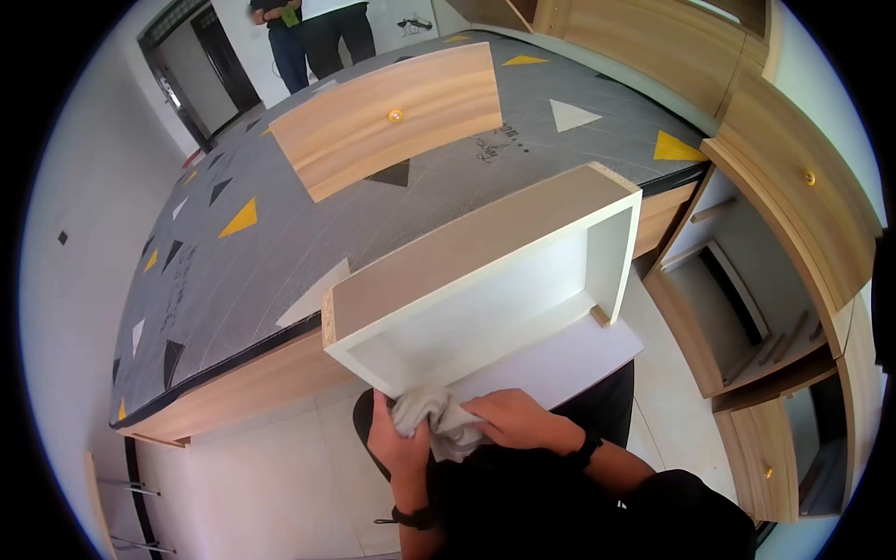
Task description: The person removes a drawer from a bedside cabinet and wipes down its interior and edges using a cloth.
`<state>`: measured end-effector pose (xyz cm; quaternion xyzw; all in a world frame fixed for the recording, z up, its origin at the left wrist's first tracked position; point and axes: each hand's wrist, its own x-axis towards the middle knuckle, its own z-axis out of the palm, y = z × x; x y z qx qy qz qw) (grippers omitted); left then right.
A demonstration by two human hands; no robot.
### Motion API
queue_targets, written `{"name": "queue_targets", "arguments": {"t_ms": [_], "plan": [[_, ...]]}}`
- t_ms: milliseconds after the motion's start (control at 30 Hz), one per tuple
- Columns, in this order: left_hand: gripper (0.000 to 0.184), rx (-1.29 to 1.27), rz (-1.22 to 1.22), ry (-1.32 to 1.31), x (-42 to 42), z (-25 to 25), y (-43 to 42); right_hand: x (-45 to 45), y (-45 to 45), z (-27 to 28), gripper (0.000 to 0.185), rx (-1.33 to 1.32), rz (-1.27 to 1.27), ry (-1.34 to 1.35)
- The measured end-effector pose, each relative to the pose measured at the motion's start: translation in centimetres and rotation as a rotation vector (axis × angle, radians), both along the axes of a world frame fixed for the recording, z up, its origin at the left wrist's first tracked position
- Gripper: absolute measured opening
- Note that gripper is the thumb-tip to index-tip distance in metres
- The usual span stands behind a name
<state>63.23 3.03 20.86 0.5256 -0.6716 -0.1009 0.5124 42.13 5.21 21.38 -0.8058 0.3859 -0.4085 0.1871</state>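
A pale grey cloth [441, 422] is bunched between my two hands, just above my lap. My left hand [401, 446] is closed on its left side, close under the near corner of a white drawer box [476, 247]. Whether the fingertips also touch that corner cannot be made out. My right hand [523, 420] grips the cloth's right side with curled fingers. The drawer box is tilted, its hollow side towards me, and leans by the bed edge above my legs. A white panel [560, 364] extends from its lower side over my right thigh.
A wooden drawer front [392, 140] with a yellow knob lies on the grey patterned mattress [280, 252]. To the right stands a wooden cabinet [803, 168] with open compartments [719, 299]. People [322, 42] stand beyond the bed, near a doorway [201, 79].
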Motion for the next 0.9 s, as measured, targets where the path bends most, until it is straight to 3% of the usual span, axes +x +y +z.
{"name": "queue_targets", "arguments": {"t_ms": [67, 133, 233, 267, 333, 400, 467, 533, 600, 633, 733, 800, 867, 900], "plan": [[0.056, -0.101, -0.048, -0.093, 1.1, -0.4, 0.6, -1.5, -0.2, 1.7, 0.032, 0.115, -0.072, 0.086], [0.047, -0.227, -0.064, -0.224, 2.2, 0.1, 0.4, -3.5, -0.5, 2.1, 0.033, 0.012, -0.133, 0.073], [0.047, -0.078, -0.243, -0.559, 4.6, -0.9, 1.0, -6.6, -0.2, 3.5, 0.038, -0.199, -0.263, 0.097], [0.047, -0.078, -0.243, -0.559, 3.9, -0.5, 0.9, -8.0, 0.1, 4.2, 0.037, -0.256, -0.271, 0.176], [0.05, -0.144, -0.482, -0.701, 2.0, 0.8, 1.0, -9.8, -0.2, 7.2, 0.033, -0.495, -0.363, 0.248], [0.043, -0.134, -0.486, -0.681, 0.9, 2.1, 1.1, -10.3, -0.2, 9.1, 0.032, -0.564, -0.388, 0.25], [0.04, -0.461, -0.33, -0.649, -1.4, 5.5, 0.0, -11.1, -0.7, 12.1, 0.032, -0.691, -0.446, 0.257], [0.042, -0.629, -0.189, -0.401, -2.0, 7.5, -2.1, -12.1, -1.7, 15.6, 0.031, -0.885, -0.531, 0.316], [0.052, -0.717, -0.109, -0.31, -2.4, 11.2, -3.7, -12.8, -3.5, 18.6, 0.031, -1.036, -0.544, 0.33], [0.057, -0.718, -0.016, -0.384, -2.9, 13.6, -3.9, -12.8, -4.8, 19.9, 0.031, -1.136, -0.533, 0.299], [0.065, -0.668, 0.141, -0.536, -4.1, 16.0, -6.0, -11.2, -7.5, 19.9, 0.029, -0.976, -0.667, 0.271], [0.067, -0.62, 0.203, -0.618, -4.2, 15.0, -7.2, -10.4, -9.6, 16.4, 0.02, -0.7, -0.668, 0.244], [0.065, -0.426, -0.012, -0.328, -3.6, 13.1, -7.4, -9.2, -9.7, 16.0, 0.014, -0.802, -0.69, 0.138], [0.065, -0.441, 0.002, -0.324, -3.3, 12.5, -7.2, -8.7, -9.7, 16.0, 0.014, -0.821, -0.68, 0.135]]}}
